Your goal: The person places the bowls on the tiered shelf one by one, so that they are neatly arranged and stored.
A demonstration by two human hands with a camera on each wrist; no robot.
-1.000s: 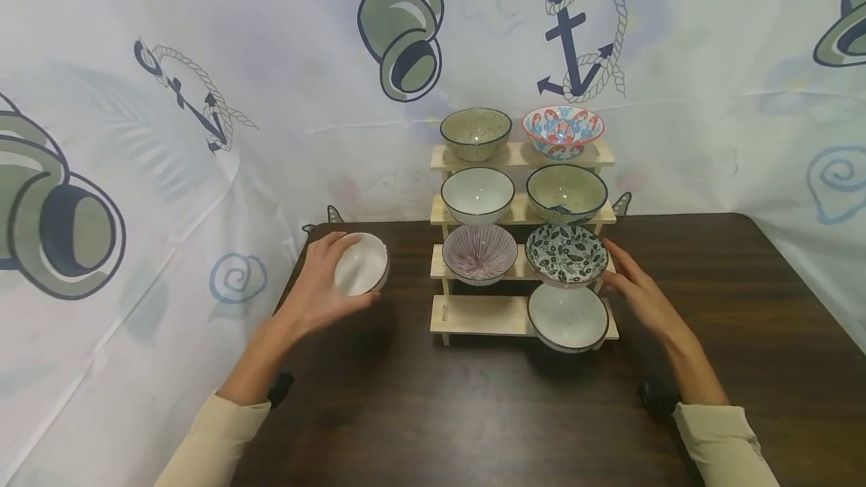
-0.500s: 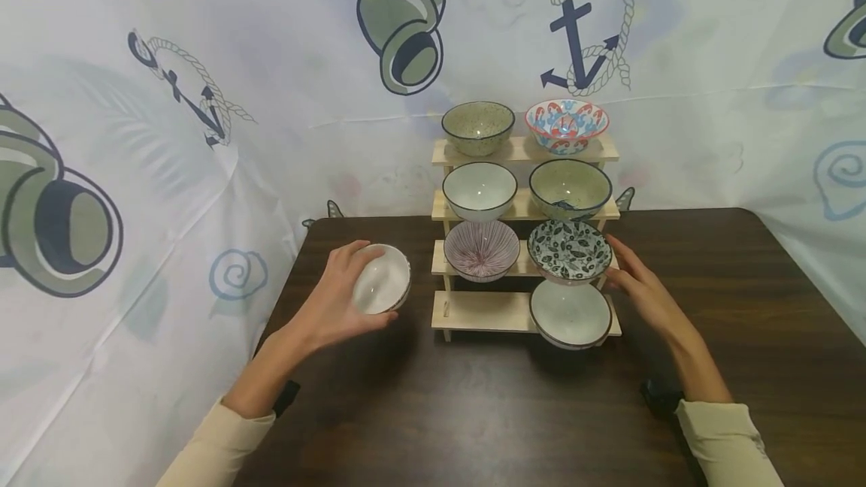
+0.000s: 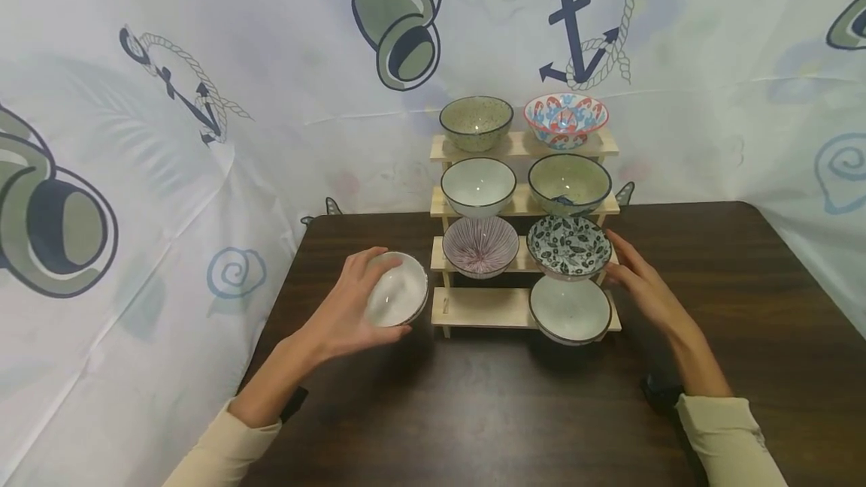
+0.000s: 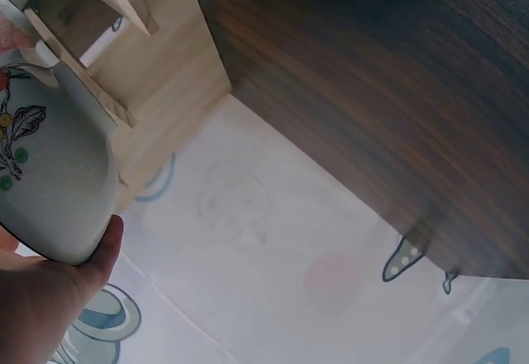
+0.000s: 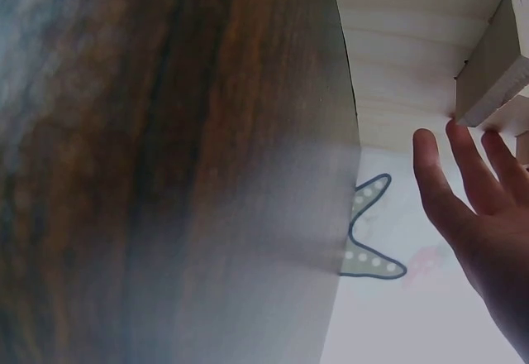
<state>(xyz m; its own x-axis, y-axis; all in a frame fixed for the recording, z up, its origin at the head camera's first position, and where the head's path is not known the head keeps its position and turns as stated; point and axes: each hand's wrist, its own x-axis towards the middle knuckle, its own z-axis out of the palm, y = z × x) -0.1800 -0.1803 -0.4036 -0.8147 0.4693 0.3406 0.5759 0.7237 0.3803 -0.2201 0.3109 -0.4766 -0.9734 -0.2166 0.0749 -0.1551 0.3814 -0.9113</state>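
My left hand [image 3: 343, 316] holds a white bowl [image 3: 399, 293] by its rim and side, above the table left of the stepped wooden rack [image 3: 482, 308]. In the left wrist view, the outside of this bowl [image 4: 70, 178] has a painted branch with leaves and coloured berries. My right hand [image 3: 646, 293] is at the rack's right side, beside the black-and-white leaf-patterned bowl [image 3: 570, 245]. In the right wrist view its fingers [image 5: 438, 178] are extended near the wooden edge, and one fingertip appears to touch it. A plain white bowl [image 3: 570, 310] occupies the bottom step's right half.
On the higher steps stand a purple-striped bowl [image 3: 481, 245], a white bowl [image 3: 478, 185], two green bowls, one speckled [image 3: 476, 122] and one dark-rimmed [image 3: 570, 183], and a red-and-blue bowl [image 3: 566, 119]. A dark wooden table [image 3: 494, 412] bears the rack, with a printed cloth [image 3: 284, 36] behind.
My left hand has carried the white bowl rightward and toward me, closer to the rack's bottom step. The right hand has stayed at the rack's right side.
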